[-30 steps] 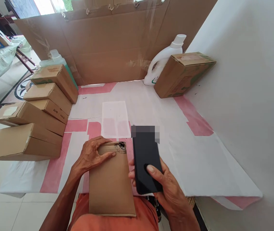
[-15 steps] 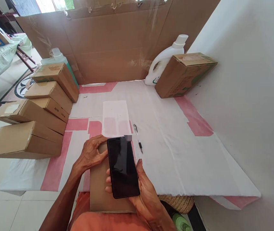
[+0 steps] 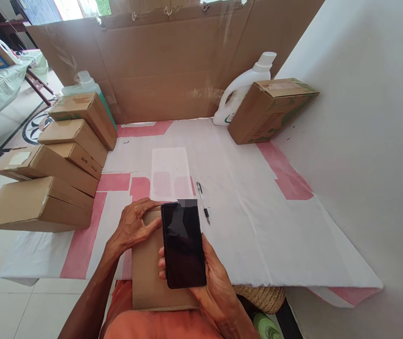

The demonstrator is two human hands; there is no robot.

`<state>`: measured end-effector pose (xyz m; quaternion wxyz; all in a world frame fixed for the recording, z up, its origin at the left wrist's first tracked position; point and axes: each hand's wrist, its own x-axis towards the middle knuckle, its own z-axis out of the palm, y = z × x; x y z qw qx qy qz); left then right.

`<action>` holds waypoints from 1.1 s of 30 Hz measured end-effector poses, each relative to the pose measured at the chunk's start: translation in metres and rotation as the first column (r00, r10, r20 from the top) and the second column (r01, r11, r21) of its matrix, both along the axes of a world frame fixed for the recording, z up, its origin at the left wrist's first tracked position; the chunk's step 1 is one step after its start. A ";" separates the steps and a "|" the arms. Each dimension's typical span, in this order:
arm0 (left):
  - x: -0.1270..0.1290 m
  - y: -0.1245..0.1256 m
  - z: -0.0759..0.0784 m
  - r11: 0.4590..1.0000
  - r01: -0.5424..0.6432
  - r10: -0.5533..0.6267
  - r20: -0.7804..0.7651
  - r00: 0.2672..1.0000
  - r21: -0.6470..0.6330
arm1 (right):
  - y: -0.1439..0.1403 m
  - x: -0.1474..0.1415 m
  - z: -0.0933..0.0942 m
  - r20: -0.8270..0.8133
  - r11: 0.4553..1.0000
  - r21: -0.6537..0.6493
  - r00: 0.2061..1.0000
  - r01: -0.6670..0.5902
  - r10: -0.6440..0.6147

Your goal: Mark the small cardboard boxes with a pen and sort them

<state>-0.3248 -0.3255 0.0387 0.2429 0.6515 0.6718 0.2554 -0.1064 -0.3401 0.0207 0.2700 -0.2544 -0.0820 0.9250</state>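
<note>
My right hand [image 3: 212, 275] holds a black phone [image 3: 183, 245] with a dark screen, face up, over a flat brown cardboard box [image 3: 148, 278] that rests on my lap and the table's near edge. My left hand [image 3: 134, 226] grips the box's far left corner, fingers curled over its top edge. The phone covers the box's right half. A black pen [image 3: 203, 202] lies on the white sheet just beyond the phone, beside a white paper slip [image 3: 169, 172].
Several brown cartons [image 3: 45, 174] are stacked along the left edge. A cardboard backdrop [image 3: 166, 66] stands at the rear, a white jug [image 3: 240, 89] and a tilted carton [image 3: 268, 108] at the back right, a green-capped bottle [image 3: 84, 84] back left. A white wall runs along the right.
My right hand swung the phone from the right of the box to over it and turned its screen up. The pen came into sight. My left hand stayed put.
</note>
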 end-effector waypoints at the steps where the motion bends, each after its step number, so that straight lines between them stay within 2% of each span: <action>1: 0.000 0.000 0.000 1.000 -0.002 0.002 -0.003 1.000 -0.002 | 0.000 0.001 0.000 -0.004 1.000 -0.001 1.000 0.001 -0.001; 12: 0.000 -0.003 -0.001 1.000 -0.025 0.025 -0.012 1.000 0.001 | 0.003 0.011 0.004 0.032 1.000 -0.004 0.999 0.028 -0.028; 15: -0.002 -0.005 -0.002 1.000 -0.027 0.027 -0.021 0.999 0.001 | 0.013 0.024 0.004 0.132 0.994 0.048 0.986 0.098 -0.104; 17: -0.003 -0.005 -0.003 1.000 -0.018 0.018 -0.023 1.000 0.001 | 0.027 0.037 -0.003 0.274 0.975 0.159 0.942 0.153 -0.192; 18: -0.004 -0.005 -0.004 1.000 -0.016 0.015 -0.021 1.000 -0.001 | 0.036 0.044 -0.009 0.372 0.954 0.251 0.893 0.167 -0.254; 19: -0.004 -0.004 -0.005 1.000 -0.015 0.015 -0.016 1.000 -0.002 | 0.045 0.052 -0.018 0.488 0.917 0.370 0.808 0.151 -0.330; 21: -0.004 -0.003 -0.006 1.000 -0.016 0.016 -0.003 1.000 -0.003 | 0.064 0.067 -0.039 0.669 0.812 0.583 0.555 0.019 -0.493; 22: -0.004 -0.002 -0.007 1.000 -0.018 0.018 0.004 1.000 -0.001 | 0.072 0.074 -0.051 0.709 0.763 0.643 0.428 -0.065 -0.561; 24: -0.004 -0.001 -0.008 1.000 -0.020 0.020 0.008 1.000 0.000 | 0.085 0.087 -0.073 0.731 0.717 0.676 0.272 -0.168 -0.625; 28: -0.003 -0.002 -0.008 1.000 -0.026 0.026 0.000 1.000 -0.012 | 0.092 0.099 -0.098 0.764 0.727 0.644 0.151 -0.237 -0.628; 33: -0.003 0.001 -0.011 0.999 -0.038 0.038 -0.005 0.999 -0.030 | 0.089 0.106 -0.107 0.792 0.734 0.574 0.019 -0.363 -0.610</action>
